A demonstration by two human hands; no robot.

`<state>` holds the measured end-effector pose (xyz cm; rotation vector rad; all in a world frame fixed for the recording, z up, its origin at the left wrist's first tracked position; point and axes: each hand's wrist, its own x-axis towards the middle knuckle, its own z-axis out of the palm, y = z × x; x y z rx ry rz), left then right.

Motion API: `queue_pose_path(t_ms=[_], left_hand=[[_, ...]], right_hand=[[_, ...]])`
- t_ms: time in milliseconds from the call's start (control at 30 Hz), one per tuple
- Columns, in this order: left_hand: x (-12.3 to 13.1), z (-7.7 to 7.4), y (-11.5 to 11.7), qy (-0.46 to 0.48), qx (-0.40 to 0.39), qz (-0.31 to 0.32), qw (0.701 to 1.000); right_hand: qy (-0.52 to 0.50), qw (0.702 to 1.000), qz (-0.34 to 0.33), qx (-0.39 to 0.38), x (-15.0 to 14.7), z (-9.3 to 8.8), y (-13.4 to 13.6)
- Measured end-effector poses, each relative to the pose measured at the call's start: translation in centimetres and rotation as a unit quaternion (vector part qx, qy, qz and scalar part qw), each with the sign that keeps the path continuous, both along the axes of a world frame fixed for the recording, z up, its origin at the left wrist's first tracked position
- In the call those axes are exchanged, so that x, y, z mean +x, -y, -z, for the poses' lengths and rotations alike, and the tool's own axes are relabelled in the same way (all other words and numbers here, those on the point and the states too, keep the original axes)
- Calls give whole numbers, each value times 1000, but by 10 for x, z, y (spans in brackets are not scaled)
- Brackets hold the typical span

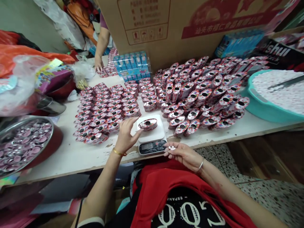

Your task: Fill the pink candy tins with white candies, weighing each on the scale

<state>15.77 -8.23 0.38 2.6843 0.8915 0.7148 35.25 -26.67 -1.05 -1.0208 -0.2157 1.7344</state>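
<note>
Oval container [147, 127]: upright on white platform of digital scale [152, 137], dark opening in top face, a few white pellets at left end. Scale display: too small to read reliably. Left hand [128, 131]: thumb and index finger apart, beside left end of container; contact not determinable. Right hand [181, 154]: fingertips together, clamped on several white pellets [171, 148], just right of scale display. Behind and left of scale: rows of matching containers [103, 112]. Behind and right: larger group, many tilted. Far right: teal basin [268, 112], filled with white pellets, dark utensil on top. Far left: metal bowl [57, 134] of pink-and-silver pieces. Beyond rows: co-worker's hand [98, 65] on further containers.
</note>
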Motion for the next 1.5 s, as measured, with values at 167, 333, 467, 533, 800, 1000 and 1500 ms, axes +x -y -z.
queue_pose_path(t_ms=[167,333,467,533,800,1000,1500], left_hand=[[-15,17,9,-9,37,-14,999],[-12,32,17,4,78,-21,997],[-11,31,19,11,92,-64,994],[-8,25,17,1,84,-72,994],[9,-6,-2,-82,-4,-43,996],[24,-14,-9,-126,-2,-23,992],[15,-7,5,13,-66,-45,997]], right_hand=[[49,999,-21,-5,6,-4,-3],[75,997,-27,-10,8,-10,-6],[90,994,-62,-14,11,-15,-8],[115,991,-73,-7,13,-16,-12],[225,967,-112,37,24,-27,-43],[335,926,-158,70,25,-51,-77],[760,529,-328,188,-10,-67,-161]])
